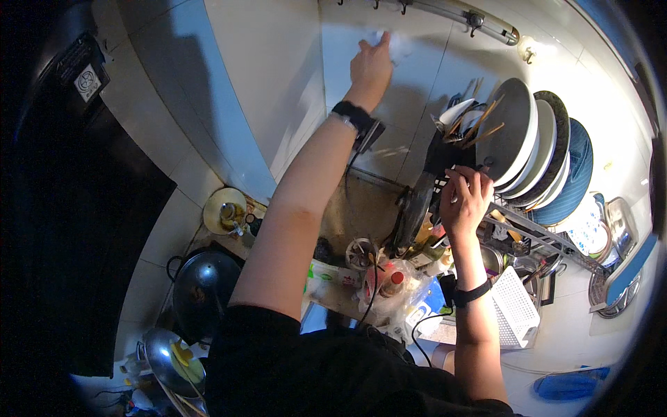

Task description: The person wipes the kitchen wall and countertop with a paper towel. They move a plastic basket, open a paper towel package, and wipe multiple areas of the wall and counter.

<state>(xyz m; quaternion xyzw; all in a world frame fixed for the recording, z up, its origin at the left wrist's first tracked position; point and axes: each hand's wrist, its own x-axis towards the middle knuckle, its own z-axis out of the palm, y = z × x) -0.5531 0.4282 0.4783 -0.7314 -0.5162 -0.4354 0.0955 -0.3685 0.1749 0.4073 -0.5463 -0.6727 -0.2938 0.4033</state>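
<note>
My left hand (371, 68) reaches up to the tiled wall (411, 109), pressed on a small whitish, blurred thing (396, 46) that looks like a cloth or tissue. My right hand (466, 200) is raised beside the dish rack (547, 234), its fingers bent near the rack's dark utensil holder (452, 156); nothing is seen in it, and whether it touches the holder is unclear. Chopsticks and spoons stand in that holder. Just right of it, a large grey-white bowl (513, 130) and several plates stand on edge. Both wrists wear black straps with cables.
Below lie a plastic bag (383, 307) with a red-capped bottle (396, 279), a cup (361, 254) and a white perforated basket (516, 307). A wok (206, 292), a metal pan (169, 354) and a yellowish bowl (219, 208) are on the left. A hook rail (458, 18) crosses the wall above.
</note>
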